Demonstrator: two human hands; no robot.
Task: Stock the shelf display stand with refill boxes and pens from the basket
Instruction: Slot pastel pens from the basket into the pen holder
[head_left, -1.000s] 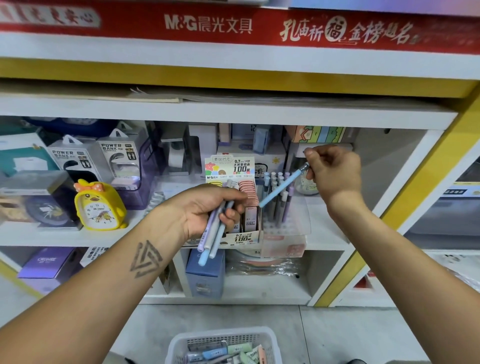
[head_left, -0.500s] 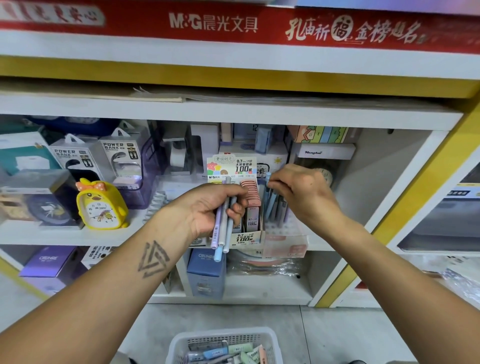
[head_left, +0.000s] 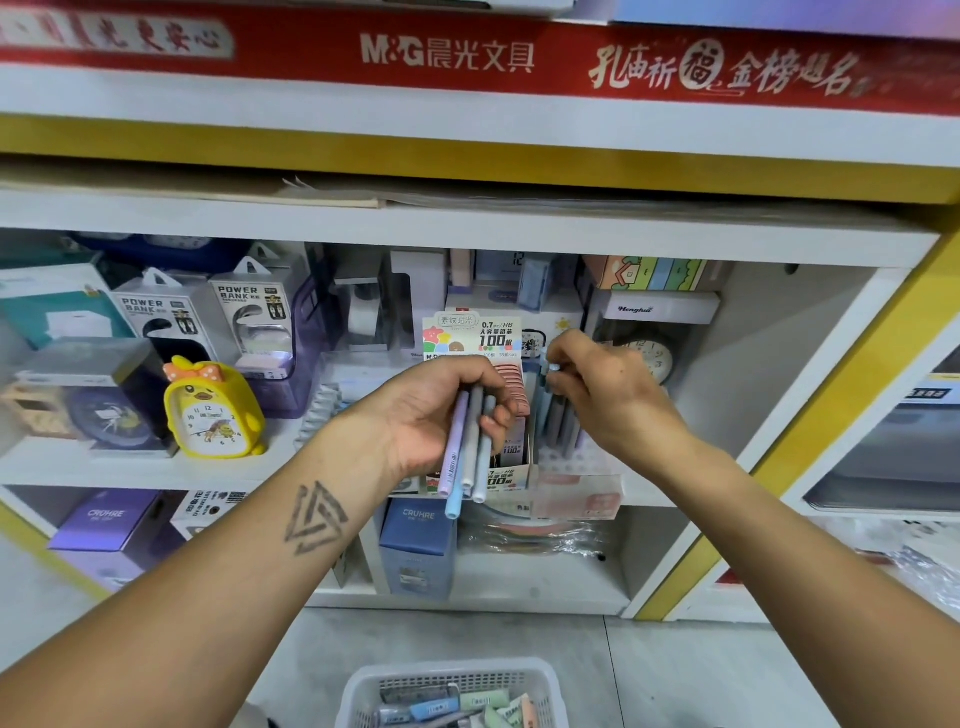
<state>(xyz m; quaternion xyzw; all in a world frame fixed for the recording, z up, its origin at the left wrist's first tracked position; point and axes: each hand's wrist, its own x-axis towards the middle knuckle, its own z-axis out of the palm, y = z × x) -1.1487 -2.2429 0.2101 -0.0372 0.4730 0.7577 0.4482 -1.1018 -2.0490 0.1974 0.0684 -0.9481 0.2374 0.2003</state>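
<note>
Two hands work at the display stand (head_left: 519, 480) on the middle shelf (head_left: 130, 465). The left hand (head_left: 441, 415) has its grip curled round four pens (head_left: 467, 452), lilac, grey and pale blue, their lower ends hanging below the palm. The right hand (head_left: 608, 395) pinches the top of one light-blue pen (head_left: 550, 379) between thumb and fingertips, its barrel already down among the upright pens (head_left: 558, 426) in the stand's right-hand compartment; I cannot count those for certain. A row of pink refill boxes (head_left: 511, 387) fills the left compartment, under a header card (head_left: 472, 338) reading "0.7 HB" and "100".

Two boxes marked "POWER BANK" (head_left: 208, 317) stand on the left, beside one yellow duck-shaped alarm clock (head_left: 215, 410). A white box labelled "Henghui" (head_left: 657, 309) sits at the right rear. Below, a blue "CRUHRE" box (head_left: 418, 545) and a purple one (head_left: 111, 519) stand on the lower shelf. The red banner (head_left: 467, 52) overhead reads "M&G 晨光文具". The white basket (head_left: 452, 686) on the floor holds more refill boxes and pens.

A second ago the right hand held that blue pen aloft, slanted above the stand; since then it has lowered it upright into the compartment. The left hand's bundle is unchanged.
</note>
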